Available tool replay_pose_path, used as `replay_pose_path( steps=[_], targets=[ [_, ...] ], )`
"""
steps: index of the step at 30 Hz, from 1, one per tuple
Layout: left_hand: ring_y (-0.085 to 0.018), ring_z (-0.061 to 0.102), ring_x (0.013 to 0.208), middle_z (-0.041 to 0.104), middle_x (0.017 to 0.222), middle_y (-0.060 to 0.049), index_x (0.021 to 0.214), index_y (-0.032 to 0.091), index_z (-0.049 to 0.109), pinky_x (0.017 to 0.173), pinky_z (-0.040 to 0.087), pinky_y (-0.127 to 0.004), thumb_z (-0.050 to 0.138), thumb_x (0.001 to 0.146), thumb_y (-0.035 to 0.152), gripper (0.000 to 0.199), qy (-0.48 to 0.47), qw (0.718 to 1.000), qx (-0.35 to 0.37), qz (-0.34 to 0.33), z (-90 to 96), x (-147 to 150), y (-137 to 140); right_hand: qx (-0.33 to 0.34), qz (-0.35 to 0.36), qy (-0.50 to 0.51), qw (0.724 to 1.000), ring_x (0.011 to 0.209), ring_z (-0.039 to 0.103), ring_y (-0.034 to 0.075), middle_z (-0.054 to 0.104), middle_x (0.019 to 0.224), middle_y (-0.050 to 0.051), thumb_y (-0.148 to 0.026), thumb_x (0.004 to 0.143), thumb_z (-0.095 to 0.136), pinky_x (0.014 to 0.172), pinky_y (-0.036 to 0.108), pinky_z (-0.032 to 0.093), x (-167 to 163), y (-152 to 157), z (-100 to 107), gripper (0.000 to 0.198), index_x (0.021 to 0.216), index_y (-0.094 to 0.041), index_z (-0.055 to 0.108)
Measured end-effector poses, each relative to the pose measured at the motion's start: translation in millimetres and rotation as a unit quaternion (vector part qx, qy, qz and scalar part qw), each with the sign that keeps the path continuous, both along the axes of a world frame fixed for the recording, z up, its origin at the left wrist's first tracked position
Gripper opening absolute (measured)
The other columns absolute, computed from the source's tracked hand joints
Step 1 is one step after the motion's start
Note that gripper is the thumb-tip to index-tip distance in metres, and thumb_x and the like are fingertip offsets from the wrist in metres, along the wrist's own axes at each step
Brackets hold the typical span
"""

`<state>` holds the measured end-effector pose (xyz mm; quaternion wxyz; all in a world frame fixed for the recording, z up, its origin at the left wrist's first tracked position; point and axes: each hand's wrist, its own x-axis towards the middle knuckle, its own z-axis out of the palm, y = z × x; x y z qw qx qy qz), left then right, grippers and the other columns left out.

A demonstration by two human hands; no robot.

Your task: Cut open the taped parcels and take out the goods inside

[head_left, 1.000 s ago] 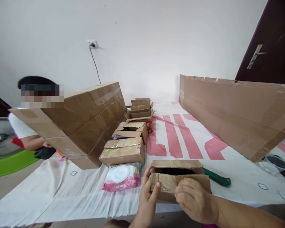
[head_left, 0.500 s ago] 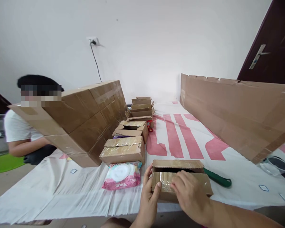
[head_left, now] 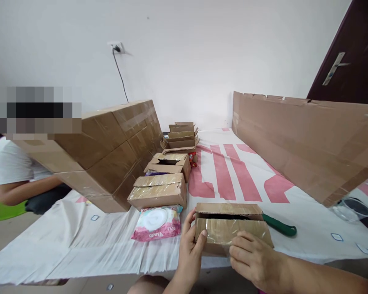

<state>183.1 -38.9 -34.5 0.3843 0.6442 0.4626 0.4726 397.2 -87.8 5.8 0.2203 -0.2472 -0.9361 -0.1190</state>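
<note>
A small cardboard box (head_left: 221, 228) lies at the table's front edge, a narrow dark gap between its top flaps and shiny clear tape over the near flap. My left hand (head_left: 190, 251) grips its left end, thumb in front and fingers behind. Curled fingers of my right hand (head_left: 254, 255) press against the near flap's front edge; anything pinched in them is hidden. Behind the box's right end, a green curved handle (head_left: 280, 225) sticks out on the cloth. To the left lies a pink and white wipes packet (head_left: 157, 222).
Several opened cardboard boxes (head_left: 158, 190) run in a row towards the wall. A stack of taped cartons (head_left: 110, 151) stands left, with a person (head_left: 10, 163) beyond it. An upright cardboard panel (head_left: 294, 139) borders the right, near a clear plastic container (head_left: 352, 209).
My right hand has moved right and slightly down along the near flap, away from the gap. The gap looks narrower. My left hand keeps its hold; the view has shifted slightly.
</note>
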Motion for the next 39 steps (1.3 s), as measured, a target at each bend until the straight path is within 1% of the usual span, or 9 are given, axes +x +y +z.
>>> replay_pose_path(
  steps=[8,14,17,20,24,28,31,35,39],
  targets=[
    [-0.030,0.036,0.136,0.038,0.146,-0.010,0.110,0.023,0.070,0.113,0.028,-0.053,0.049,0.090,0.042,0.035,0.031,0.999,0.015,-0.004,0.6,-3,-2,-0.145,-0.010,-0.036,0.989,0.079,0.049,0.017,0.058,0.076,0.002,-0.014,0.082,0.050,0.076,0.034,0.037,16,3,31,0.009,0.076,-0.019,0.054],
    [-0.029,0.036,0.135,0.034,0.148,-0.011,0.117,0.023,0.066,0.113,0.027,-0.052,0.046,0.091,0.042,0.038,0.028,0.999,0.009,-0.017,-1.3,-3,1,-0.180,0.021,-0.001,0.983,0.077,0.047,0.019,0.054,0.075,0.003,-0.016,0.076,0.049,0.076,0.037,0.036,27,2,29,0.006,0.073,-0.020,0.047],
    [-0.028,0.034,0.136,0.031,0.149,-0.010,0.121,0.023,0.064,0.114,0.027,-0.050,0.045,0.092,0.043,0.040,0.019,1.000,0.003,-0.022,-2.1,-3,0,-0.183,0.013,0.083,0.980,0.071,0.045,0.018,0.047,0.069,0.001,-0.017,0.079,0.048,0.068,0.035,0.036,40,0,25,0.016,0.067,-0.021,0.038],
    [-0.028,0.032,0.138,0.030,0.151,-0.010,0.120,0.022,0.063,0.114,0.028,-0.048,0.045,0.092,0.045,0.041,0.010,0.999,-0.006,-0.032,-5.2,-3,-2,-0.165,-0.041,0.206,0.964,0.069,0.044,0.017,0.041,0.067,-0.001,-0.015,0.083,0.050,0.063,0.031,0.035,55,3,25,0.028,0.065,-0.022,0.030],
    [-0.029,0.032,0.139,0.030,0.153,-0.010,0.121,0.021,0.063,0.114,0.030,-0.045,0.046,0.091,0.048,0.044,-0.024,1.000,0.010,0.001,-12.9,1,-7,-0.113,-0.152,0.303,0.934,0.083,0.053,0.017,0.051,0.089,0.004,-0.009,0.085,0.049,0.070,0.030,0.042,66,15,28,0.026,0.070,-0.023,0.033],
    [-0.028,0.029,0.141,0.032,0.152,-0.010,0.124,0.022,0.059,0.114,0.029,-0.045,0.045,0.092,0.046,0.043,-0.035,0.999,0.028,0.014,-21.0,3,-9,-0.128,-0.221,0.339,0.905,0.080,0.055,0.017,0.053,0.086,0.002,-0.015,0.088,0.048,0.071,0.030,0.046,69,32,30,0.011,0.087,-0.024,0.042],
    [-0.028,0.028,0.142,0.032,0.153,-0.009,0.127,0.023,0.056,0.115,0.026,-0.047,0.044,0.092,0.045,0.043,-0.034,0.999,0.027,0.017,-25.9,2,-9,-0.132,-0.268,0.329,0.896,0.076,0.052,0.018,0.051,0.079,0.000,-0.020,0.084,0.054,0.070,0.031,0.045,70,47,29,0.009,0.086,-0.023,0.045],
    [-0.029,0.030,0.141,0.034,0.151,-0.010,0.128,0.022,0.054,0.116,0.025,-0.048,0.043,0.092,0.047,0.045,-0.020,0.999,0.030,0.031,-27.3,2,-8,-0.237,-0.288,0.348,0.860,0.063,0.048,0.014,0.047,0.070,-0.003,-0.016,0.080,0.049,0.061,0.026,0.043,66,68,31,0.006,0.081,-0.022,0.048],
    [-0.030,0.028,0.142,0.033,0.151,-0.012,0.126,0.020,0.056,0.115,0.025,-0.049,0.042,0.092,0.047,0.045,-0.002,0.999,0.046,0.022,-22.7,2,-7,-0.336,-0.253,0.279,0.863,0.074,0.054,0.014,0.056,0.086,0.002,-0.019,0.080,0.053,0.067,0.027,0.046,50,83,40,0.011,0.087,-0.019,0.062]
  ],
)
